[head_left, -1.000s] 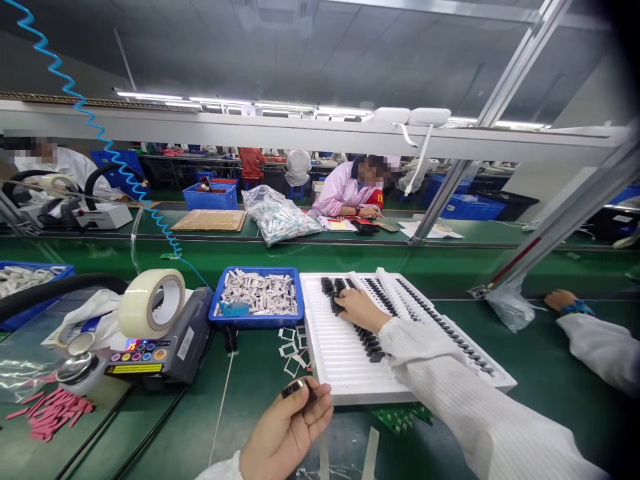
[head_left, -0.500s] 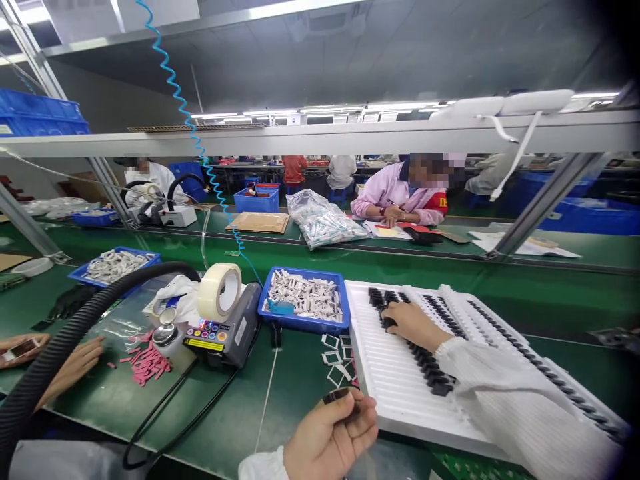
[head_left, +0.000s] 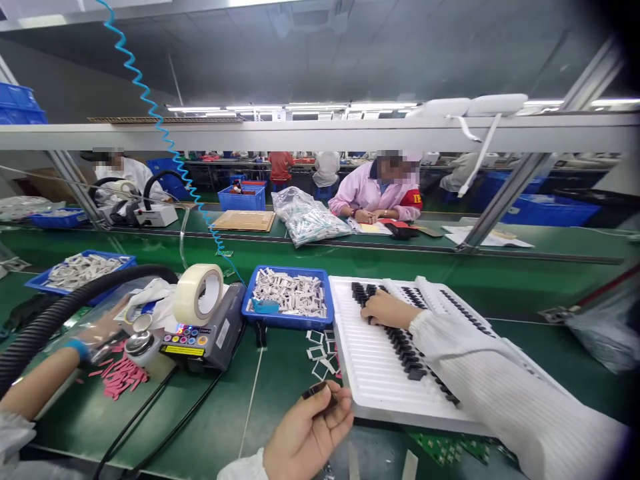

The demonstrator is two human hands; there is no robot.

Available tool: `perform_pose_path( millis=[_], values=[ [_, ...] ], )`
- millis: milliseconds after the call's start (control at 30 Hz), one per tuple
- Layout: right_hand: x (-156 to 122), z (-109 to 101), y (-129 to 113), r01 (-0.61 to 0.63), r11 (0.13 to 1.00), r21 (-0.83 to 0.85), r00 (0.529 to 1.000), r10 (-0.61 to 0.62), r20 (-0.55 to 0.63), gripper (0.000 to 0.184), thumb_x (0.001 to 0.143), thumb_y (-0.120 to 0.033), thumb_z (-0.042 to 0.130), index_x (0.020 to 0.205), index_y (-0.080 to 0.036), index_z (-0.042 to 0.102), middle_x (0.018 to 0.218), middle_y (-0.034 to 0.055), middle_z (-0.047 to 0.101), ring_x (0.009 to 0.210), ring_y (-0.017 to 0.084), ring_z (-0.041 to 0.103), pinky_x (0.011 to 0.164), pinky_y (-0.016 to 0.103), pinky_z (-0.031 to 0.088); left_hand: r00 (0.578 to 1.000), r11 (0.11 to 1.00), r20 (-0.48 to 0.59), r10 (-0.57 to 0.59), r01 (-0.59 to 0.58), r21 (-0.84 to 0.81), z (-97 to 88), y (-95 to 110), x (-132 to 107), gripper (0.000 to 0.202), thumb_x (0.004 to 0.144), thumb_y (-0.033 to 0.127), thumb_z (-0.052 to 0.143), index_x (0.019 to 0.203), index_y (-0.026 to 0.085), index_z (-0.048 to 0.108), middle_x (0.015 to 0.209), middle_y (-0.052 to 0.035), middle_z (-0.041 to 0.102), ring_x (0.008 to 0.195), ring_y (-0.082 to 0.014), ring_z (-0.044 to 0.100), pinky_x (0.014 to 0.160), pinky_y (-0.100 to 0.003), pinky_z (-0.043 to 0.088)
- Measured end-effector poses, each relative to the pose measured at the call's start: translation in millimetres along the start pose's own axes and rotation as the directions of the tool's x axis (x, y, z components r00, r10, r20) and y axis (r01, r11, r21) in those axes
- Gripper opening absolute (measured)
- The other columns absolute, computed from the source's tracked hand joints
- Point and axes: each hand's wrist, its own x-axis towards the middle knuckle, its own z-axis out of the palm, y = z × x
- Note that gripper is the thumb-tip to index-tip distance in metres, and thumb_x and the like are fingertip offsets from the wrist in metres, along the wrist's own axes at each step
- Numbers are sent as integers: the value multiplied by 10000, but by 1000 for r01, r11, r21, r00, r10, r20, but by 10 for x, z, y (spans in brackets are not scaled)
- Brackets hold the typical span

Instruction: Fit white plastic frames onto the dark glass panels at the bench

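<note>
My left hand [head_left: 310, 427] is closed, palm turned up, around a small dark, flat, glossy part [head_left: 316, 392], pinched between thumb and fingers. It is just left of the near corner of a white foam tray [head_left: 357, 363]. Over that tray reaches my right hand [head_left: 390, 309], fingers closed at a small black part [head_left: 373, 321] in the ribbed slots. Rows of black parts [head_left: 407, 353] stand in the tray beside it, and my fingers partly hide them. Small white frames [head_left: 320, 353] lie loose left of the tray.
A blue bin [head_left: 286, 325] of white pieces stands behind. Left are a grey machine [head_left: 215, 340], a tape roll [head_left: 199, 293], a black hose [head_left: 75, 297] and pink strips [head_left: 123, 377]. A co-worker's arm [head_left: 47, 380] reaches in. Green circuit boards [head_left: 445, 448] lie near the tray.
The view has shifted to the right, so things appear further left. The co-worker's hand at left has reached forward, near the machine. My hands keep much the same hold.
</note>
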Motion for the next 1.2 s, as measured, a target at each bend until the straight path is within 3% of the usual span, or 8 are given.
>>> perform_pose_path(
  millis=[100, 233, 367, 467, 600, 767, 967, 1200],
  values=[
    [22, -97, 60, 20, 997, 76, 1000, -22, 17, 216, 858, -331, 557, 795, -134, 618, 799, 6, 642, 810, 151, 598, 848, 380, 418, 1000, 1000, -22, 8, -8, 14, 4, 8, 4, 114, 812, 108, 574, 799, 68, 680, 839, -112, 743, 726, -143, 689, 807, -302, 510],
    [-49, -378, 6, 68, 975, 211, 997, -56, -60, 134, 836, -228, 575, 787, -145, 667, 792, 38, 685, 793, 155, 626, 795, 291, 425, 1000, 997, 6, -1, 0, 75, 21, 40, 11, 123, 818, 137, 575, 810, 71, 679, 853, -116, 743, 750, -160, 695, 794, -307, 520],
    [-311, -719, -453, 192, 914, 358, 977, -145, -154, 190, 868, -287, 536, 966, -182, 660, 943, 27, 691, 863, 136, 628, 784, 210, 426, 998, 990, 61, -9, 1, 141, 61, 92, 34, 163, 833, 171, 562, 844, 53, 673, 860, -143, 743, 781, -190, 702, 745, -291, 538],
    [-526, -869, -916, 326, 784, 528, 945, -269, -185, 281, 863, -370, 536, 1073, -196, 603, 947, 16, 678, 819, 117, 624, 744, 185, 442, 998, 984, 64, -27, 15, 175, 87, 109, 54, 199, 841, 198, 553, 858, 36, 668, 830, -159, 744, 755, -191, 709, 661, -230, 542],
    [-626, -888, -1273, 340, 623, 704, 929, -338, -149, 412, 798, -427, 606, 1103, -152, 571, 821, 40, 662, 710, 133, 604, 632, 199, 448, 994, 975, 94, -55, 33, 221, 71, 71, 53, 194, 823, 233, 581, 858, 61, 664, 758, -142, 745, 668, -194, 712, 554, -194, 534],
    [-566, -803, -1346, 324, 499, 804, 907, -405, -114, 383, 783, -460, 609, 985, -135, 628, 696, 14, 606, 653, 119, 577, 640, 207, 455, 978, 965, 194, -78, 26, 259, 24, 31, 2, 258, 824, 258, 579, 912, 32, 669, 840, -165, 740, 755, -216, 711, 577, -197, 548],
    [-497, -682, -1404, 391, 558, 732, 915, -324, -241, 384, 754, -486, 627, 984, -180, 664, 913, 41, 506, 729, 107, 517, 637, 198, 448, 972, 970, 228, -49, -9, 243, 18, 49, -79, 289, 734, 275, 685, 910, 44, 688, 867, -166, 736, 771, -202, 707, 625, -187, 542],
    [-400, -531, -1612, 367, 757, 540, 895, -130, -427, 394, 786, -428, 623, 1112, -207, 623, 966, 57, 617, 856, 159, 581, 732, 242, 454, 994, 983, 88, 71, -85, 163, -58, 153, -133, 108, 756, 152, 652, 781, 56, 695, 748, -111, 735, 735, -178, 702, 673, -207, 539]
  ],
)
